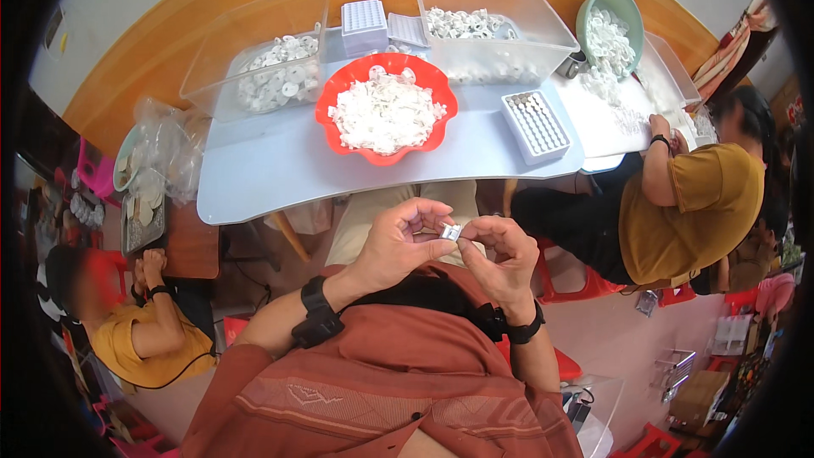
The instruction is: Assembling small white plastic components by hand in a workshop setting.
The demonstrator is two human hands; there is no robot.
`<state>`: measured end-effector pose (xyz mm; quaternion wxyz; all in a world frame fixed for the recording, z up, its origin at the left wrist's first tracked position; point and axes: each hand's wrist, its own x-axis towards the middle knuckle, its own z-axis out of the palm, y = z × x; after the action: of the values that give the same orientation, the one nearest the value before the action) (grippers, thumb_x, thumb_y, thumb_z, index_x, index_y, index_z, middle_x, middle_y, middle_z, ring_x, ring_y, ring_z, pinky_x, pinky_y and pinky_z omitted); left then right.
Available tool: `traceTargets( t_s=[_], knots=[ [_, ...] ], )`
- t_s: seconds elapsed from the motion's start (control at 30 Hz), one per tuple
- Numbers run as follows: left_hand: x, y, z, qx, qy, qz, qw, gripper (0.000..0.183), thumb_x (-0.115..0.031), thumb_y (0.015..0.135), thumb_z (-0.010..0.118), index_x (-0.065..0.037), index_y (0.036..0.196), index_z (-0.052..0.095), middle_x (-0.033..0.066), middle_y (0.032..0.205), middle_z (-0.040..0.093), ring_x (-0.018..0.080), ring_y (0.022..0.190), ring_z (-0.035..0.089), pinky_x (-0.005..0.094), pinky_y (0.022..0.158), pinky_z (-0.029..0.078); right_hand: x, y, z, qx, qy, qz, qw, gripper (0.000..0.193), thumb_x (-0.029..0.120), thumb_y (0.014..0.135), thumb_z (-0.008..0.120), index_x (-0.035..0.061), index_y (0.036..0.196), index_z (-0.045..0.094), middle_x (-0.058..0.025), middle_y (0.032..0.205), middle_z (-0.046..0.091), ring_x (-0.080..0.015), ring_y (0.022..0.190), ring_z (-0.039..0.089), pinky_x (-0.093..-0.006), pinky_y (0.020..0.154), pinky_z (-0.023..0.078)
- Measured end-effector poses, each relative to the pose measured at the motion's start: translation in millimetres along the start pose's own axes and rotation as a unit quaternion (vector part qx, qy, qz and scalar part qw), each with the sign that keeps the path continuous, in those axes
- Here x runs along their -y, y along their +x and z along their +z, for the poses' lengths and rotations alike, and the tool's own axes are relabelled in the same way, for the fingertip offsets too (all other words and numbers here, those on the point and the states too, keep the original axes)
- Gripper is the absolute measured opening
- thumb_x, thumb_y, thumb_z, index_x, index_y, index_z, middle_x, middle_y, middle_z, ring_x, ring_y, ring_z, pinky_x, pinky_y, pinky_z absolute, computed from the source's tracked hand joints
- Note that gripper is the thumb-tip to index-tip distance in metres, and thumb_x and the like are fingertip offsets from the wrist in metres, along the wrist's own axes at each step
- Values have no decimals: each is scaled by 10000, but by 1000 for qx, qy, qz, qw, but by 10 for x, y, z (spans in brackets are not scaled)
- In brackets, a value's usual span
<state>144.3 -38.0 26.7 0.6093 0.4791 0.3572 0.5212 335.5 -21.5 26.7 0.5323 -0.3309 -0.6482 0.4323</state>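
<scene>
A small white plastic part (450, 231) is held above my lap, in front of the table's near edge. My left hand (397, 242) pinches it between thumb and fingers. From the other side my right hand (502, 261) closes its thumb and index finger on the same part, or on something tiny against it; its fingertips partly hide that spot. Beyond my hands, a red scalloped bowl (326, 119) heaped with small white plastic pieces (386, 110) stands on the light blue table (271, 178). To its right sits a white rack (543, 153) with rows of small round pieces.
Clear bins (543, 38) of white parts stand at the back, beside a lavender rack (365, 38). A green tub (585, 21) tips its clear pieces out at the right. Co-workers in yellow shirts sit at the right (721, 195) and left (157, 339). Plastic bags (170, 148) lie at the left.
</scene>
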Motion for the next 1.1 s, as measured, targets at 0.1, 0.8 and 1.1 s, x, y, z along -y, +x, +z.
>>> traceTargets(
  t_s=[0.1,0.8,1.1],
  knots=[
    [-7,-5,-28,-2,-8,23,1000,401,-14,880,761,17,1231,570,63,1078,653,112,987,632,282,895,555,13,38,30,17,-13,-16,1000,242,-110,810,712,-31,1029,645,-81,925,706,-118,853,707,-239,756,565],
    [-489,-69,-782,-167,132,113,971,287,-41,895,743,-15,1171,669,68,1124,676,114,976,638,275,870,560,-2,-153,-106,-8,33,124,992,103,-64,870,694,-10,958,702,-20,846,701,-62,770,644,-214,695,516],
    [-1324,525,-1800,-313,426,240,814,268,-41,870,732,15,1129,694,124,1170,681,196,1003,684,298,872,576,68,-272,-232,-46,32,175,983,84,-47,866,699,-31,947,717,-65,857,730,-106,771,682,-230,724,545]
  ],
)
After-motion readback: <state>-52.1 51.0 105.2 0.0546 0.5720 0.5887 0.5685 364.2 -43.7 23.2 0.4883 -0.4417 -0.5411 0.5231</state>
